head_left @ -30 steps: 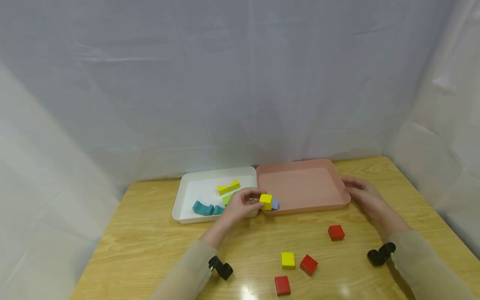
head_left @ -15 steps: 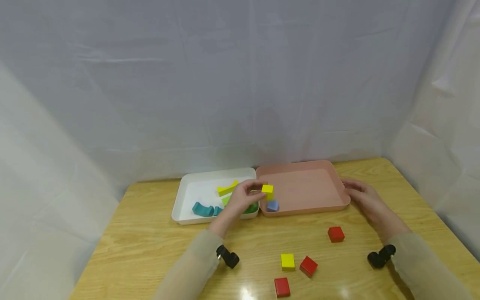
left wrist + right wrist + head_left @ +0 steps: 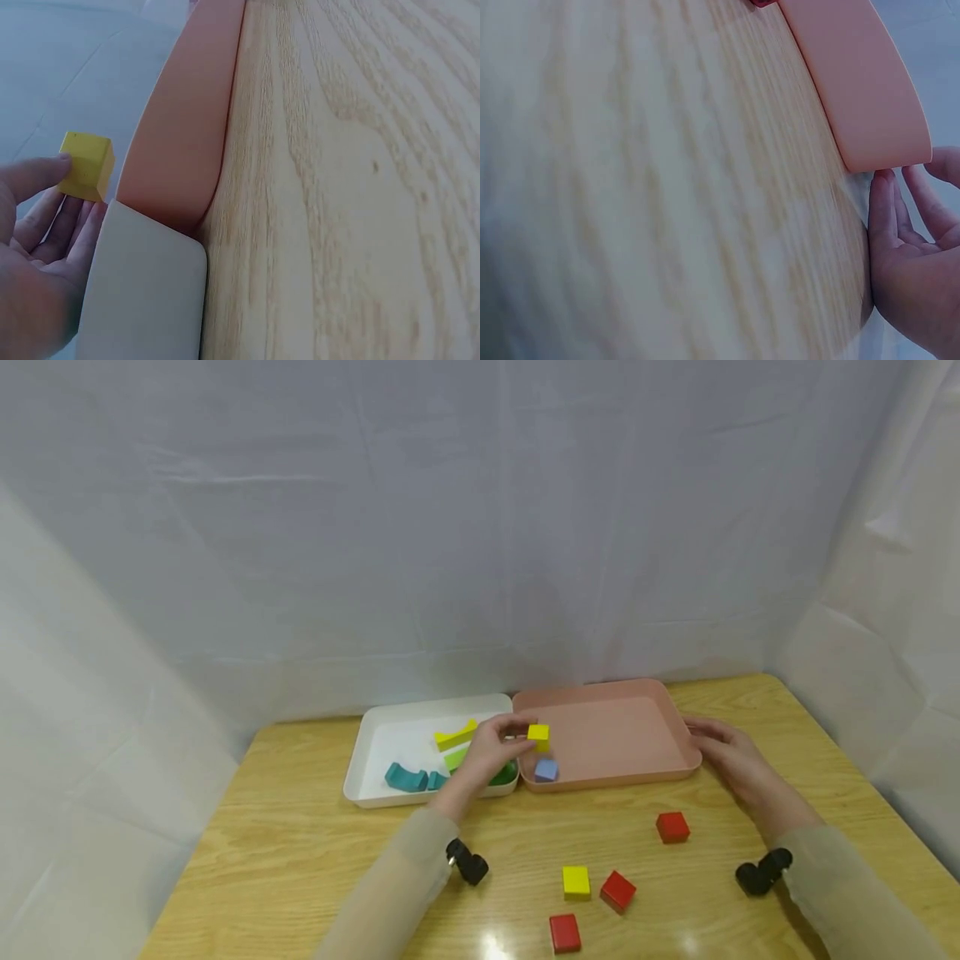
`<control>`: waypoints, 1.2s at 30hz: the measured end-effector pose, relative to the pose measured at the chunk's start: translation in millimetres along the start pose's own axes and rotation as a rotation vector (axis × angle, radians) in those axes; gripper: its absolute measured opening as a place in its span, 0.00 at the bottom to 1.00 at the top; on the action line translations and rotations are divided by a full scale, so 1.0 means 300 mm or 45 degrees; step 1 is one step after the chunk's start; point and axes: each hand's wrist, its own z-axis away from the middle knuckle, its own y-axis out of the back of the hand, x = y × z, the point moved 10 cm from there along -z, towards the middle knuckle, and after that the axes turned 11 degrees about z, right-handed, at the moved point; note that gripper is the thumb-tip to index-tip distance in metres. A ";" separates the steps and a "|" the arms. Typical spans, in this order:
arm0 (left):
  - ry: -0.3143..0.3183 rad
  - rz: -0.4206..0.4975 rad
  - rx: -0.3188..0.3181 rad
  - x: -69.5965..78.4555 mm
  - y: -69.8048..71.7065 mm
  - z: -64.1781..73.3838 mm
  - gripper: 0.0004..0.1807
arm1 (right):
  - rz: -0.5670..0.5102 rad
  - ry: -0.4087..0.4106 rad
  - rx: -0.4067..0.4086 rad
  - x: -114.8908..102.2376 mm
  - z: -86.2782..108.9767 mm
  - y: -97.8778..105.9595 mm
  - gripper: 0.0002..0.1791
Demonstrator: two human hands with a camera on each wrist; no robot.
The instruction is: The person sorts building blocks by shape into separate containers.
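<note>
My left hand (image 3: 487, 753) pinches a yellow cube (image 3: 538, 737) between thumb and fingers, over the left end of the pink tray (image 3: 600, 727). In the left wrist view the yellow block (image 3: 86, 166) shows beside the tray walls, with the thumb on one face. A small lavender block (image 3: 546, 770) lies in the pink tray's near left corner, just below the held cube. My right hand (image 3: 731, 760) rests at the pink tray's right end; in the right wrist view its fairly straight fingers (image 3: 883, 206) touch the tray's outer wall.
A white tray (image 3: 382, 735) adjoins the pink one, holding a yellow arch-shaped block (image 3: 455, 737), teal curved blocks (image 3: 406, 777) and green pieces (image 3: 506, 773). Nearer on the wooden table lie another yellow cube (image 3: 576, 882) and three red cubes (image 3: 672, 827). White cloth hangs behind.
My left hand has moved away from me and slightly right with the yellow cube, uncovering the lavender block and a green piece. My right hand stays at the pink tray's end.
</note>
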 end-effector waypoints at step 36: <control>0.014 -0.075 0.067 0.000 -0.003 -0.043 0.18 | -0.049 0.047 -0.009 0.002 -0.009 0.006 0.20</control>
